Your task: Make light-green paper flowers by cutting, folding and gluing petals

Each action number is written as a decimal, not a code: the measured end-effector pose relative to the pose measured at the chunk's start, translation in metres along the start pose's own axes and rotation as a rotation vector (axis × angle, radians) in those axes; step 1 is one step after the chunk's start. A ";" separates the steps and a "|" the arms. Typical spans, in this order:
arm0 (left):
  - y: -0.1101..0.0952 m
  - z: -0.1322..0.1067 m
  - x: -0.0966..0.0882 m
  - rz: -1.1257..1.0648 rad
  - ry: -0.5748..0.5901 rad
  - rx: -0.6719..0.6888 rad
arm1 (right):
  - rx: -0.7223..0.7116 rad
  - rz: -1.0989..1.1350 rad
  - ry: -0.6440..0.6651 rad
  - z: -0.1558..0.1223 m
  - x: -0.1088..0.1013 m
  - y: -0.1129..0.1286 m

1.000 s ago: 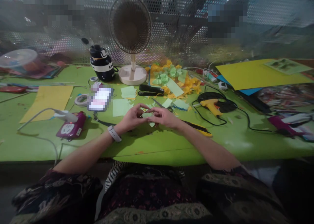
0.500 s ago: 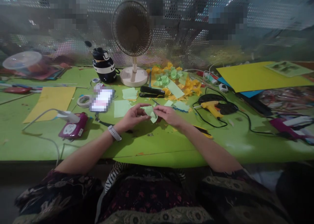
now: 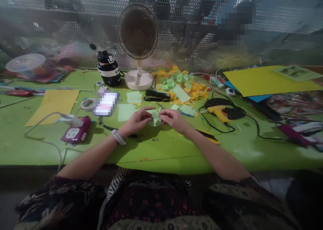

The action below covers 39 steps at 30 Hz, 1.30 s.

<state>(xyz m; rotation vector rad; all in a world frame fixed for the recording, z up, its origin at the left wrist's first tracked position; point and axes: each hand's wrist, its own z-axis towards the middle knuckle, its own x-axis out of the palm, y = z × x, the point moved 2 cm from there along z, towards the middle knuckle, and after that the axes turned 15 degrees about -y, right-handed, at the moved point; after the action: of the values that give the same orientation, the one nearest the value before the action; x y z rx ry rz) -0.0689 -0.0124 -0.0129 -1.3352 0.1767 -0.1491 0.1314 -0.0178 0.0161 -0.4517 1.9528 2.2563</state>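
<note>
Between my hands is a small piece of light green paper [image 3: 154, 117], curled and folded at its edges. My left hand [image 3: 138, 120] pinches its left side with thumb and fingers. On the opposite side, my right hand [image 3: 171, 119] grips the paper, and a thin dark tool [image 3: 160, 106] pokes out above those fingers. Just behind lie green paper squares [image 3: 126, 112], a smaller stack of squares [image 3: 134, 97] and cut green pieces [image 3: 187, 110]. A black stapler [image 3: 157, 96] rests beyond my hands.
A white fan [image 3: 138, 80] and dark bottle [image 3: 109, 70] stand at the back, beside a heap of yellow and green paper flowers [image 3: 198, 88]. Rightward lie a yellow glue gun [image 3: 219, 113] with its cord and a cutter [image 3: 209, 137]. Leftward are a phone [image 3: 106, 104], tape [image 3: 88, 104] and a purple power socket [image 3: 77, 130].
The green paper has been turned between my fingers, so its pointed lower corner no longer hangs down as far. Both hands stay in nearly the same place; the view has shifted slightly.
</note>
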 end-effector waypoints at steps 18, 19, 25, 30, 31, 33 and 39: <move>-0.003 -0.004 0.003 -0.159 -0.058 -0.089 | 0.030 0.058 -0.062 -0.003 0.003 -0.001; -0.003 -0.004 0.004 -0.165 -0.059 -0.101 | 0.029 0.051 -0.062 -0.003 0.003 -0.002; 0.003 -0.003 0.004 -0.098 -0.109 -0.090 | 0.042 0.073 -0.035 -0.003 0.005 -0.005; 0.004 -0.003 0.002 -0.053 -0.097 -0.083 | 0.014 0.057 -0.025 -0.003 0.005 -0.004; 0.004 -0.003 0.002 -0.050 -0.096 -0.080 | 0.014 0.060 -0.025 -0.003 0.005 -0.004; 0.004 -0.003 0.002 -0.051 -0.097 -0.082 | 0.015 0.066 -0.026 -0.002 0.005 -0.005; 0.006 -0.003 0.003 -0.061 -0.097 -0.096 | -0.006 0.057 -0.034 -0.001 0.005 -0.007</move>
<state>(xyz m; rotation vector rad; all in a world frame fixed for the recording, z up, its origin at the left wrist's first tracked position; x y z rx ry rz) -0.0671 -0.0146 -0.0193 -1.4407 0.0619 -0.1284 0.1292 -0.0181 0.0078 -0.3606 1.9678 2.2887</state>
